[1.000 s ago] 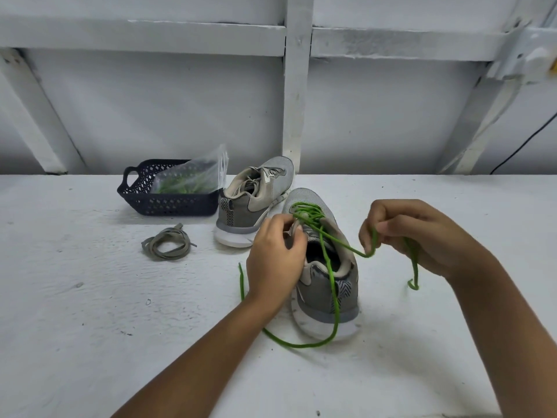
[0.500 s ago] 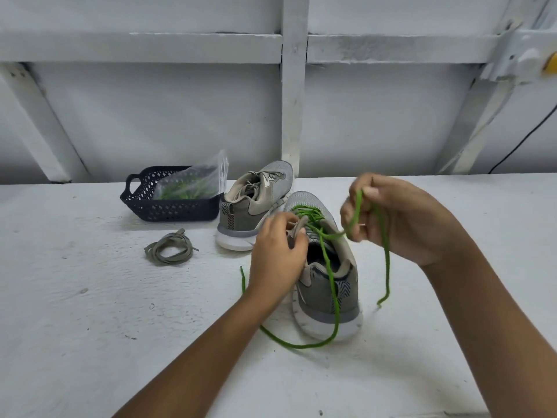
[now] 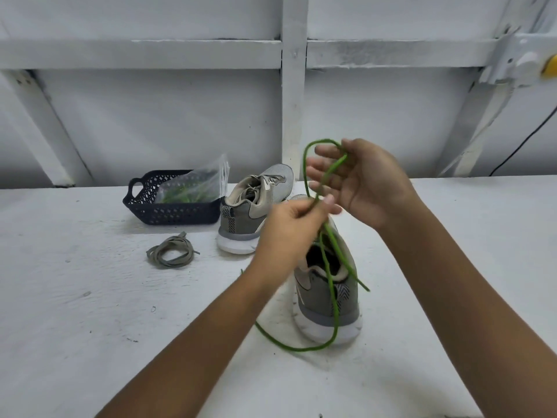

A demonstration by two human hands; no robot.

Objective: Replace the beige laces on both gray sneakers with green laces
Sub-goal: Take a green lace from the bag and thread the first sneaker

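Note:
The near gray sneaker (image 3: 330,300) stands heel toward me on the white table, with a green lace (image 3: 333,303) threaded through it. My left hand (image 3: 289,230) pinches the lace strands just above the shoe. My right hand (image 3: 358,179) is raised higher, fingers spread, with a loop of the lace running across them and over the thumb. One lace end trails down around the heel onto the table. The second gray sneaker (image 3: 256,206) stands behind, beige laces still in it. A removed beige lace (image 3: 171,251) lies coiled to the left.
A dark plastic basket (image 3: 168,212) at the back left holds a clear bag (image 3: 196,185) with green laces. A white framed wall stands behind the table (image 3: 90,312). A black cable (image 3: 524,143) hangs at the far right.
Both hands rose from the shoe. My left hand left the tongue and now pinches the lace. My right hand lifted, opened its fingers and carries a loop of lace.

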